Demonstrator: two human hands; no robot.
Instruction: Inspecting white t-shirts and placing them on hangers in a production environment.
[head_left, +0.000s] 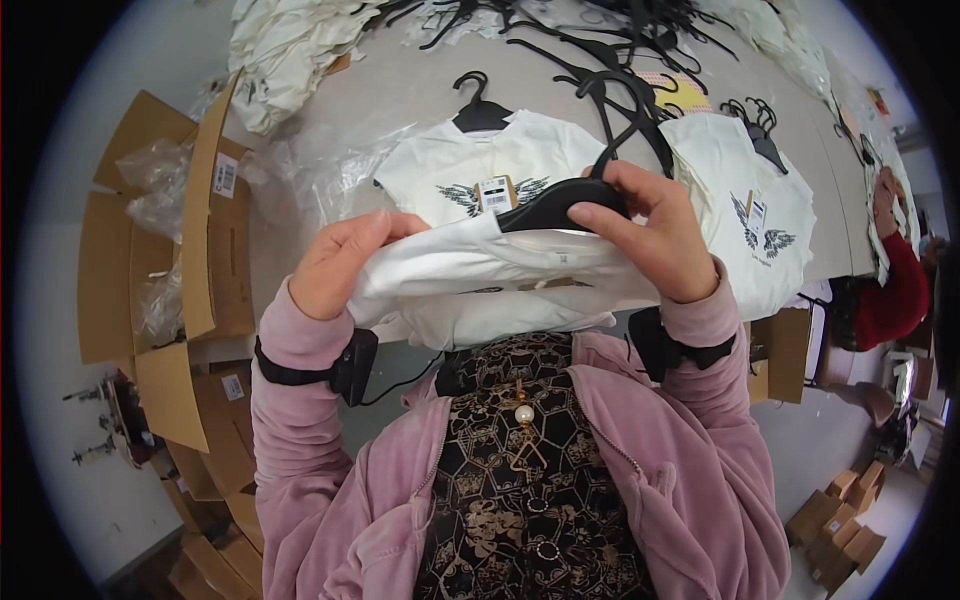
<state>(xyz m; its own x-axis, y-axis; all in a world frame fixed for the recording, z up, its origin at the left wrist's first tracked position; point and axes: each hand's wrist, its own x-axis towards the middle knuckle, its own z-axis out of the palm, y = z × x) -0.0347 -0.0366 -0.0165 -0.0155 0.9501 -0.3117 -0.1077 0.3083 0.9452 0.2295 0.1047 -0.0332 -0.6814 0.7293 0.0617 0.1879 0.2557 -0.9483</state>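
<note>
A black plastic clothes hanger (559, 206) is in my right hand (652, 225), its hook pointing up and away from me. One end of the hanger sits inside the neck of a white T-shirt (450, 262). My left hand (352, 255) holds the shirt's shoulder at the left, with the fingers partly hidden behind the cloth. Just beyond lies another white T-shirt (420, 169) with a wing print, a paper hang tag (496, 196) on its front and a black hanger (482, 112) in its neck.
To the right, white shirts (780, 202) lie with several hangers. Loose black hangers (637, 37) are heaped at the table's far side. Clear plastic bags (300, 180) and open cardboard boxes (217, 262) are at the left. A co-worker's red sleeve (900, 285) shows at the far right.
</note>
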